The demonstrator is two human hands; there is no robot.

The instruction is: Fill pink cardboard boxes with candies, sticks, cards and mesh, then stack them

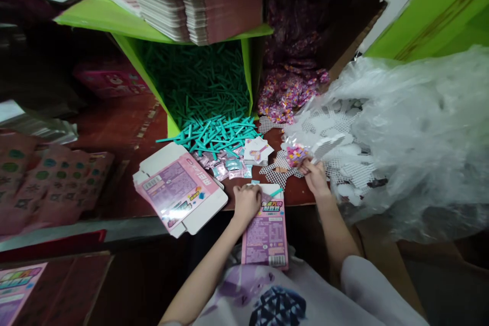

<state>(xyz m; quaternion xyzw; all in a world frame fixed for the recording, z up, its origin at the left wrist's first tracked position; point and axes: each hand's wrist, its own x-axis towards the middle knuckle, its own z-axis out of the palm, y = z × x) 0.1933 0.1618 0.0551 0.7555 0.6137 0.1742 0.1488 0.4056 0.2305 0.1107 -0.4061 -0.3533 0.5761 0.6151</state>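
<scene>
Beside the teal sticks (pixel 214 132): pink box (pixel 266 232), assembled, left hand (pixel 246 202) pressing its open top. Right hand (pixel 315 175) pinches bead packet (pixel 297 154) and white grid (pixel 324 146), not yet inserted. Flat boxes (pixel 179 188) remain unfolded.

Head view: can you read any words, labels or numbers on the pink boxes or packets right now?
None can be read.
Pink box under the left hand: coloured title and fine print, blurred.
Flat pink box: barcode and text, too small.
Packet in the right hand: no text legible.
</scene>
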